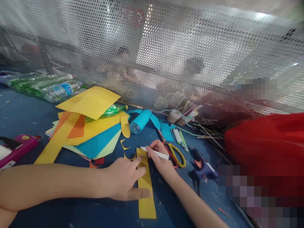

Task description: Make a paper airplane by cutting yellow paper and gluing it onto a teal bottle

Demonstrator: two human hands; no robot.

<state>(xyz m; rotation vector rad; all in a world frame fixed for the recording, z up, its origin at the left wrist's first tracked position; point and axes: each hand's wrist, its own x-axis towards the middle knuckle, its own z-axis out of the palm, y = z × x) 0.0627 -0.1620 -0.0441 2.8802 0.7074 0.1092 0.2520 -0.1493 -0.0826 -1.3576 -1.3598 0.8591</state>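
Note:
A yellow paper strip [146, 207] lies lengthwise on the blue table in front of me. My left hand [125, 179] presses on it from the left, fingers spread flat across the paper. In my right hand [159, 158] is a white marker [160, 155], its tip at the strip's upper end. Just behind that hand rest scissors [179, 155] with yellow and red handles. Yellow paper scraps [125, 144] lie left of the strip. Farther back is a bottle wrapped in blue paper [142, 122], with blue cut pieces [167, 130] beside it.
Stacked coloured paper [99, 139] and a green bottle [114, 110] sit at left, with several plastic bottles [63, 90] behind. A blue glue gun [205, 169] lies at right, near a person in red [268, 139]. Perforated metal [95, 38] borders the back.

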